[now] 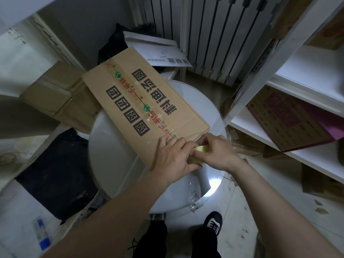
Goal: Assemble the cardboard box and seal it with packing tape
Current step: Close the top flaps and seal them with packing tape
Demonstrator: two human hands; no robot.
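We have the cardboard box [145,101] lying across the round counter [111,157], with tape along its centre seam. At its five o'clock end, our left hand [173,155] and right hand [217,151] both curl around the tape roll [201,148]. We reckon cutting the tape is what's left.

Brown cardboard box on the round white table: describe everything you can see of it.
The brown cardboard box lies closed on the round white table, its far end overhanging the rim. Large black characters run along both top flaps; clear tape printed red and green covers the centre seam. The left hand lies on its near end, beside the right hand gripping a yellowish tape roll.
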